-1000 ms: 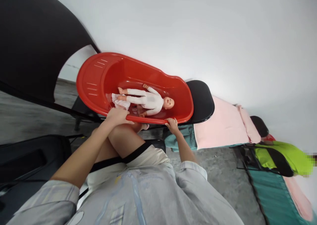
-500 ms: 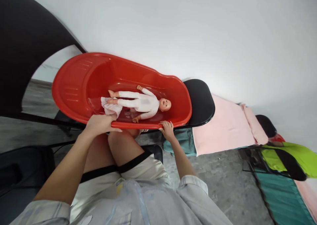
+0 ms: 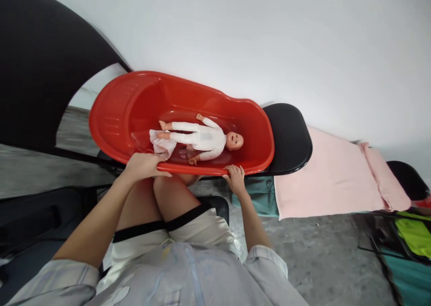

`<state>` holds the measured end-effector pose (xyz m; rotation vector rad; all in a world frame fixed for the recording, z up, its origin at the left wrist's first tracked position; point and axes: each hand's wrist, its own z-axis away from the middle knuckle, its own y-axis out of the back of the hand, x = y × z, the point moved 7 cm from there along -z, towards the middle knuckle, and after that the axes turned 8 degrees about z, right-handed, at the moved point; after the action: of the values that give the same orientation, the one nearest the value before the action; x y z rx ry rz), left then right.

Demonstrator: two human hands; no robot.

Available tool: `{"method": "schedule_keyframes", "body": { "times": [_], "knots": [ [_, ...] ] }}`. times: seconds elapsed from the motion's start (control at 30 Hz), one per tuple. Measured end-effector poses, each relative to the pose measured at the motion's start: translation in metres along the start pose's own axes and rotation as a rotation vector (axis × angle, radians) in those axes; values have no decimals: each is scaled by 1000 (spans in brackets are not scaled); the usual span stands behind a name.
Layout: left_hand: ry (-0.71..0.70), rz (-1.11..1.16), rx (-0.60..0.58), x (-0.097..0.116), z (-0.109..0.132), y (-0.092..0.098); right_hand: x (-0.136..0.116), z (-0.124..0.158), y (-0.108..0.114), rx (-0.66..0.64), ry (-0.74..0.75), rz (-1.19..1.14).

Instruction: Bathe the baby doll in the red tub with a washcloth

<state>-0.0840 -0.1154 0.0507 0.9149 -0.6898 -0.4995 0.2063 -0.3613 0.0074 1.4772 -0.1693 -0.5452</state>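
A red baby bathtub (image 3: 112,113) lies across in front of me. Inside it a baby doll (image 3: 207,137) in a white suit is on its back, head to the right. By the doll's feet lies a crumpled pale pink cloth (image 3: 163,146). My left hand (image 3: 143,166) grips the tub's near rim beside the cloth, thumb outside and some fingers hidden. Farther right, my right hand (image 3: 236,178) is hooked over the same rim, its fingertips on the edge.
Right of the tub is a black chair seat (image 3: 291,137), then a pink blanket (image 3: 326,180) over a green cot. A large black panel (image 3: 43,68) stands at the left. A dark chair (image 3: 40,220) is at lower left. Behind is a white wall (image 3: 252,36).
The view has shifted left, so the tub, doll and chairs appear farther right. Both hands stay on the rim, and the doll lies as before.
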Motion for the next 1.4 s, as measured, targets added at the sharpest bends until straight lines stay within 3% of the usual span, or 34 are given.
{"method": "schedule_keyframes", "body": {
  "times": [0.53, 0.83, 1.4],
  "knots": [
    [-40, -58, -7, 4, -1, 2, -1, -4, 9, -42, -40, 41],
    [-51, -46, 13, -2, -6, -6, 0, -3, 12, -59, -35, -31],
    [-64, -5, 50, 6, 2, 3, -1, -6, 10, -43, -29, -14]
  ]
}}
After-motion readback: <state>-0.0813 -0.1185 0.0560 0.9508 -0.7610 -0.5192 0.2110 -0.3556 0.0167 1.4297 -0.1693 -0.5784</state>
